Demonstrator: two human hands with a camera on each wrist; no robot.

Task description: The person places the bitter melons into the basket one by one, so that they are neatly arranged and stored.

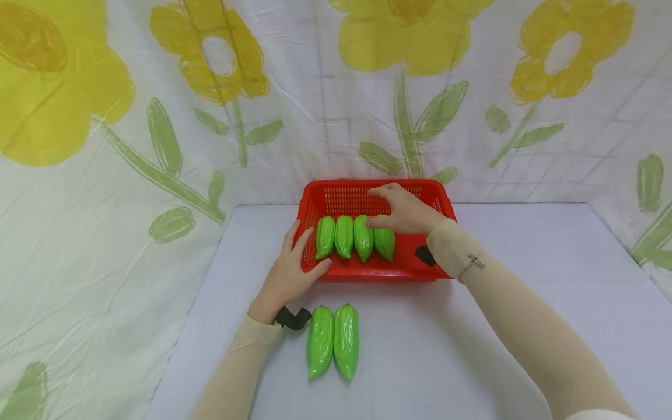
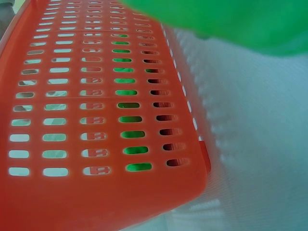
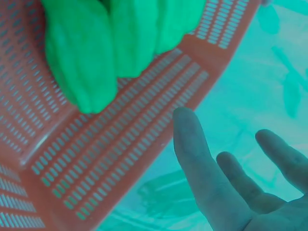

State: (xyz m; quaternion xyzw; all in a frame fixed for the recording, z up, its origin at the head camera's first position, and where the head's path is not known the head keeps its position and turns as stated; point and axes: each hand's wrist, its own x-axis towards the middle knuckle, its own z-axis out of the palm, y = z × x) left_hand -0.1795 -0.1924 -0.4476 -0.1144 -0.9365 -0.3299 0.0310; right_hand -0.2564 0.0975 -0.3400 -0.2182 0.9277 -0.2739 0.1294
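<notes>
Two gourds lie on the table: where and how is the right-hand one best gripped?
The right gourd: probably round its thick middle, from above and the right. It lies lengthwise, tapers toward the near tip, and the left gourd crowds its other side.

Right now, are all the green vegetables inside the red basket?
No, two green vegetables lie on the table in front of the red basket.

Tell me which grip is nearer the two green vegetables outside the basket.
Left. The left grip is at the left side of the red basket, just beyond and left of the two green vegetables; the right grip is over the basket, farther beyond them.
</notes>
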